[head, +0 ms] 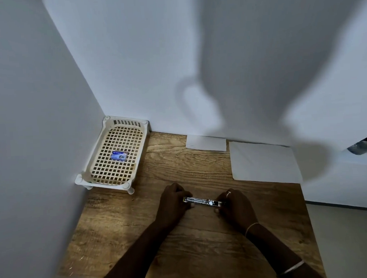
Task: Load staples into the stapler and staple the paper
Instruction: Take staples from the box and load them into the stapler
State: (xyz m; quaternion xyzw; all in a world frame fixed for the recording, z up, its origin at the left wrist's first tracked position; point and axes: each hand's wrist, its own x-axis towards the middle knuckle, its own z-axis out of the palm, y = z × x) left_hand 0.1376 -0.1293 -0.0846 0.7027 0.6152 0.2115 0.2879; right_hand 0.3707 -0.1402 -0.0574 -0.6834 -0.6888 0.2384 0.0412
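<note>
Worktop: brown wood-grain worktop (194,244) set into a white corner; it carries everything below.
Tray: cream plastic lattice tray (125,122) in the back-left corner, long axis running away from the person.
Large paper: white rectangular sheet (264,162) at the back right, flat, well apart from the stapler.
Small paper: smaller white sheet (206,145) against the wall, just left of the large one.
Left grip: the left hand (173,201), fingers curled round the stapler's left end.
Right grip: the right hand (233,206), fingers curled round its right end.
Stapler: slim silver metal stapler (199,201), low over the near-centre worktop, long axis left to right, spanning the two grips.
Staple box: small blue cardboard box (119,156) lying in the tray, behind and left of the stapler.
Nearer hand: the left, judging by position; fetching staples probably means releasing that end.
</note>
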